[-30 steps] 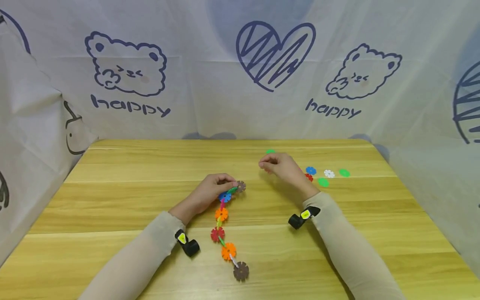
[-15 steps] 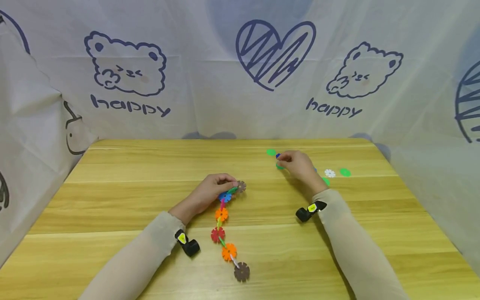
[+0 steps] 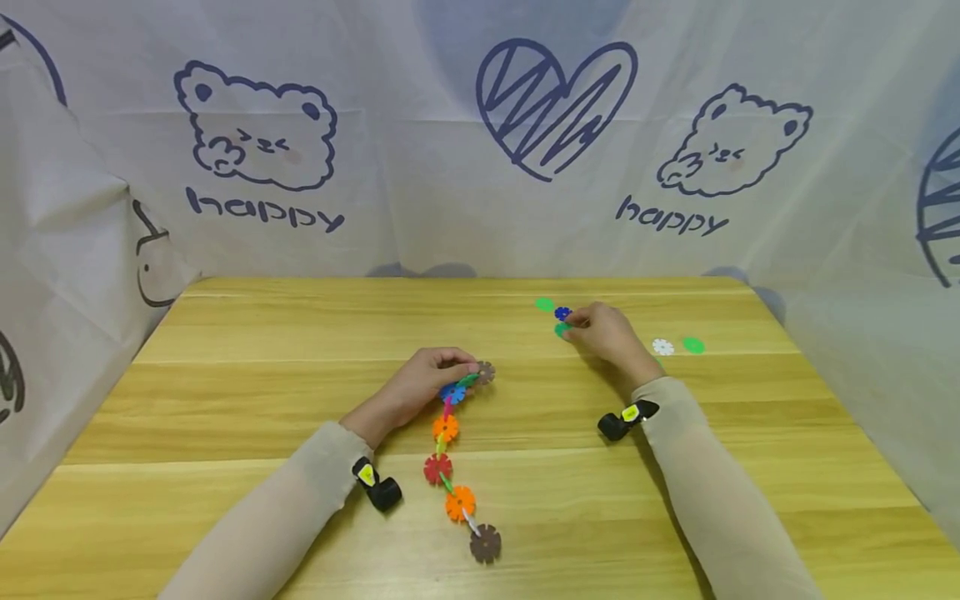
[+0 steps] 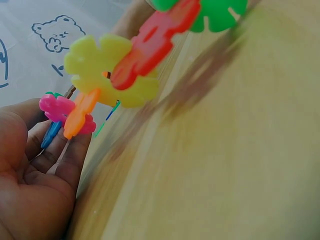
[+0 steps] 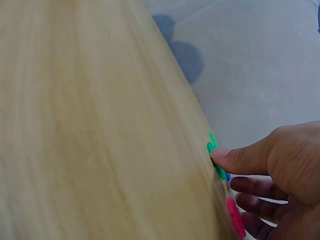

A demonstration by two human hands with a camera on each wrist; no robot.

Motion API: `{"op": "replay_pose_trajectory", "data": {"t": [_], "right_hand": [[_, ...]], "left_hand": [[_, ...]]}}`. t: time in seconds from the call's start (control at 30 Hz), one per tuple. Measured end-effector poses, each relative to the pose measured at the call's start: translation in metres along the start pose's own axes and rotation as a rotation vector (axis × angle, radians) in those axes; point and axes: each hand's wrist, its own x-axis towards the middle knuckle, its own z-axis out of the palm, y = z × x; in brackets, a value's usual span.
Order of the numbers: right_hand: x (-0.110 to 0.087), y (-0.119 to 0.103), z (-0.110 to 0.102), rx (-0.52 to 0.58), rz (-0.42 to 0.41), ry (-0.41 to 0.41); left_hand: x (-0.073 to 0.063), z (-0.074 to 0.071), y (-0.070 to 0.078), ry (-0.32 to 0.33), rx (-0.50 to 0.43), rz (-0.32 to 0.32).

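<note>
My left hand (image 3: 422,385) pinches the far end of a chain of interlocking plastic snowflake discs (image 3: 438,469), near a green disc (image 3: 468,380) and a brown disc (image 3: 485,372). The chain runs down toward me, with orange, yellow, red and white pieces, and ends in another brown disc (image 3: 485,543). In the left wrist view, yellow (image 4: 112,70) and pink (image 4: 60,110) discs stand slotted together by the fingers. My right hand (image 3: 606,335) reaches to the loose discs, its thumb touching a green disc (image 5: 217,161). Its other fingers are loosely bent, near a pink disc (image 5: 236,218).
Loose discs lie at the back right of the wooden table (image 3: 262,333): dark blue (image 3: 562,313), light green (image 3: 544,305), white (image 3: 663,347) and another green (image 3: 693,345). The right hand covers some others. A printed white cloth (image 3: 420,167) hangs behind the table.
My right hand has moved right and come down among the loose discs, at the green one. The left hand and the chain have stayed in place.
</note>
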Motion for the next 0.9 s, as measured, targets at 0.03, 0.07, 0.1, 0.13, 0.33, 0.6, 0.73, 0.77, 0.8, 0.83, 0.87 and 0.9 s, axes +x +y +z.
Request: {"op": "replay_pose_trajectory", "data": {"t": [0.03,0.07,0.1,0.13,0.33,0.6,0.73,0.77,0.8,0.83,0.87,0.9], "right_hand": [[0.000,0.000,0.000,0.003,0.001,-0.002],[-0.001,0.000,0.000,0.008,0.005,-0.001],[-0.001,0.000,-0.001,0.017,0.012,-0.001],[-0.001,0.000,-0.001,0.023,0.019,0.000],[-0.002,-0.003,0.000,0.052,0.026,0.019],[-0.003,-0.004,0.000,0.133,-0.034,0.050],[-0.003,-0.007,0.001,0.236,-0.039,0.018],[-0.004,-0.008,0.001,0.253,-0.040,0.011],[-0.004,-0.009,0.001,0.268,-0.039,0.006],[-0.005,-0.011,0.001,0.281,-0.043,0.000],[-0.006,-0.012,0.001,0.284,-0.048,0.000],[-0.007,-0.014,0.000,0.293,-0.055,-0.003]], "left_hand": [[0.000,0.000,0.000,0.001,0.006,0.002],[0.000,0.000,0.000,0.002,0.010,0.003],[0.000,0.000,0.000,0.003,0.016,0.006],[0.000,0.000,0.000,0.003,0.018,0.007],[0.000,0.000,0.000,-0.004,-0.003,0.009],[0.001,-0.001,-0.002,-0.016,-0.037,0.010],[0.000,0.000,-0.002,-0.023,-0.062,0.013],[0.000,0.000,-0.002,-0.024,-0.065,0.013],[0.000,0.000,-0.002,-0.025,-0.071,0.011],[0.000,0.000,-0.002,-0.025,-0.077,0.009],[0.000,0.000,-0.001,-0.025,-0.083,0.006],[0.000,0.000,-0.001,-0.024,-0.085,0.005]]}}
